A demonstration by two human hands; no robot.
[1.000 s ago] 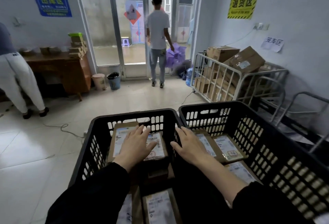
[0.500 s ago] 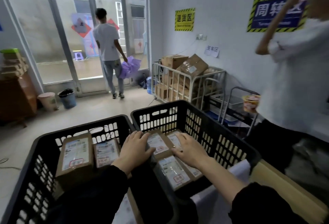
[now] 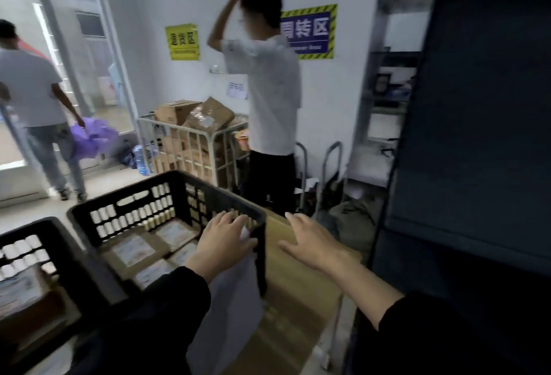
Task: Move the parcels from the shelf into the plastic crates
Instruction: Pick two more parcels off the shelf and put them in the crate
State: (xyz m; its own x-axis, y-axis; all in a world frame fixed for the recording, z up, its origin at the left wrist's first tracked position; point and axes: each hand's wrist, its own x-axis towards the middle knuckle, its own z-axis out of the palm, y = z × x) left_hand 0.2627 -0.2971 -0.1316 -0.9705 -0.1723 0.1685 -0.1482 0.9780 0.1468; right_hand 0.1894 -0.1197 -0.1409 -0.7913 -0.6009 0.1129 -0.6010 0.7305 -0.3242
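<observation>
Head view: motion-blurred, looking down over two black crates, with a dark shelf unit to the right.
Left hand point(image 3: 225, 240): fingers spread and almost straight, lying over the right crate's near right rim. It holds nothing, and the blur hides whether it touches the rim.
Right hand point(image 3: 310, 243): palm down, fingers loosely fanned over the table. It holds nothing and is just to the right of the crate.
Right crate point(image 3: 128, 213): black lattice plastic, standing on the table.
Parcels point(image 3: 134, 251): flat brown cartons with white labels, lying side by side on this crate's bottom.
Left crate point(image 3: 74, 252): just beside the first at the lower left, with more labelled parcels inside.
Table point(image 3: 298, 285): brown top, bare to the right of the crate.
White sheet point(image 3: 235, 300): hangs against the crate's outer wall, below the left wrist.
Shelf point(image 3: 477, 136): dark, fills the right edge – its contents cannot be made out.
Bystander point(image 3: 274, 91): white shirt, arm raised to the head, beyond the crate.
Cage cart point(image 3: 193, 142): holds cardboard boxes by the far wall.
</observation>
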